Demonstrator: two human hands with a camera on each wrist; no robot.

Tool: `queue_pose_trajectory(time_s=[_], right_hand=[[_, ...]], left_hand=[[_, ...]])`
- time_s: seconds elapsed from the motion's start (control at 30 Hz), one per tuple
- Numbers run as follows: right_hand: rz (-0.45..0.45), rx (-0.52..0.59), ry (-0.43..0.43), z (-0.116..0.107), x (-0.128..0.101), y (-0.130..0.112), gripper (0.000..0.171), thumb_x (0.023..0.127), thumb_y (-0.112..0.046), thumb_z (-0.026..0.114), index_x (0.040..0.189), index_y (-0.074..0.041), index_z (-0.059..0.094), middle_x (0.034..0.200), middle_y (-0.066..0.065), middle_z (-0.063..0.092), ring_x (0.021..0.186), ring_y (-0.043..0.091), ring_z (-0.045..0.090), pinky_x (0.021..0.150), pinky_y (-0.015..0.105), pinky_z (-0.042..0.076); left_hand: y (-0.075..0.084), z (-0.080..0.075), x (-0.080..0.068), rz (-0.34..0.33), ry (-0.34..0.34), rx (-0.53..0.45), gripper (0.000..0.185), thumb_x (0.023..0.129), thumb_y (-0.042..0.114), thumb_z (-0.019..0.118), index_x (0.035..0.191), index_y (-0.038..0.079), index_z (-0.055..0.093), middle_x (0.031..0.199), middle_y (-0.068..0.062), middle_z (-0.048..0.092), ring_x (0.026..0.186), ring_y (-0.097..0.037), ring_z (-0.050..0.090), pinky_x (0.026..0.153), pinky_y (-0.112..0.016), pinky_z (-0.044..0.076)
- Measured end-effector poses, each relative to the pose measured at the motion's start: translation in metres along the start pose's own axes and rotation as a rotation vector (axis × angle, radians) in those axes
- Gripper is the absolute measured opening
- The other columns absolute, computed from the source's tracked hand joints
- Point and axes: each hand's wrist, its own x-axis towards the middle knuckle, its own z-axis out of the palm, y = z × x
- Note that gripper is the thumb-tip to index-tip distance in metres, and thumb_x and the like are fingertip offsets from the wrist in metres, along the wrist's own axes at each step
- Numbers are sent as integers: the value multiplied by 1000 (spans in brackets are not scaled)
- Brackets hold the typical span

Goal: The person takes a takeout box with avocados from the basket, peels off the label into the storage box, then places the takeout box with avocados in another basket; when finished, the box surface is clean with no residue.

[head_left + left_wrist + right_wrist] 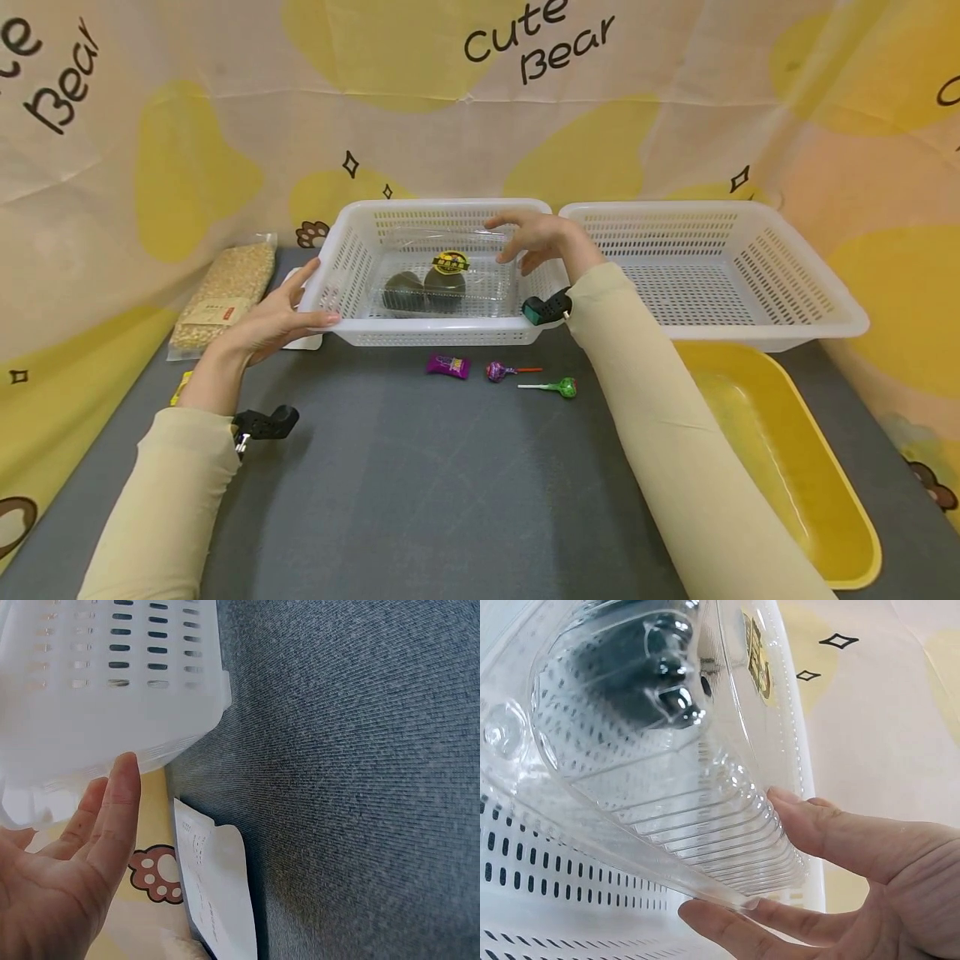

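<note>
Currently the right hand [534,239] reaches over the far right corner of the left white basket [352,250] and grips a clear plastic clamshell box [442,287]. In the right wrist view the fingers [780,930] curl under its ribbed edge with the thumb on top, so the box hangs tilted, one end raised. It sits inside the basket, holding two dark rounded items under a yellow label [451,262].

Left hand [273,321] is open, fingers straight, thumb [120,802] pressed against the basket's near left corner; judged to be steadying the basket while the box is handled.

A second white basket [787,275] stands just right of the first, touching or nearly so. A yellow tub [825,500] lies near right. On the grey mat [420,500], just near the left basket: purple candy [448,366], purple lollipop [498,371], green lollipop [562,387]. A bag of grain [225,292] lies far left.
</note>
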Motion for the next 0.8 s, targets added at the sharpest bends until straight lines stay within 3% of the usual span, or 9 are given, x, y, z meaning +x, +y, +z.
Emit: queue_pose_trajectory(time_s=[0.1, 0.2, 0.3, 0.4, 0.47, 0.63, 0.8], right_hand=[[-3, 29, 18, 0, 1, 1, 72, 96, -5, 61, 156, -28, 29, 168, 5, 9, 93, 26, 56, 91, 42, 56], [-8, 76, 47, 0, 1, 1, 71, 95, -4, 62, 154, -30, 33, 168, 5, 9, 118, 33, 49, 98, 45, 54], [-29, 99, 85, 0, 1, 0, 65, 94, -6, 64, 150, -28, 40, 164, 4, 18, 96, 25, 53, 92, 40, 57], [-41, 110, 109, -1, -1, 0, 60, 93, -8, 65, 147, -23, 44, 156, 4, 27, 69, 15, 43, 82, 32, 57], [-41, 113, 118, -1, -2, -2, 57, 93, -10, 66, 145, -21, 45, 152, 5, 31, 62, 13, 39, 76, 29, 56], [-23, 141, 123, -2, -4, -4, 57, 92, -13, 68, 143, -17, 45, 151, 7, 34, 71, 15, 43, 74, 28, 56], [-46, 214, 139, -2, -7, -6, 51, 90, -13, 68, 135, -17, 45, 152, 7, 34, 108, 28, 51, 79, 34, 58]], left_hand=[[0, 0, 0, 0, 1, -2, 107, 92, 13, 68, 157, 36, -14, 162, -20, 13, 128, -19, 43, 87, -12, 48], [0, 0, 0, -3, 1, -12, 107, 92, 13, 68, 157, 37, -13, 163, -20, 11, 131, -22, 42, 87, -12, 48], [-1, 0, 0, -5, 0, -12, 107, 92, 13, 68, 157, 37, -13, 163, -20, 10, 128, -19, 43, 87, -12, 48], [0, 0, 1, -5, -1, 1, 107, 92, 14, 68, 157, 36, -14, 162, -21, 10, 124, -14, 45, 87, -12, 48], [-1, 0, 1, -5, 0, 5, 107, 92, 14, 68, 157, 36, -14, 162, -20, 10, 122, -13, 46, 87, -12, 48], [-1, 0, 1, -7, 0, -6, 107, 92, 14, 68, 157, 37, -13, 163, -19, 10, 128, -18, 44, 87, -12, 48], [-1, 0, 1, -3, -5, -20, 106, 92, 13, 68, 157, 37, -14, 163, -20, 8, 134, -23, 40, 87, -12, 48]])
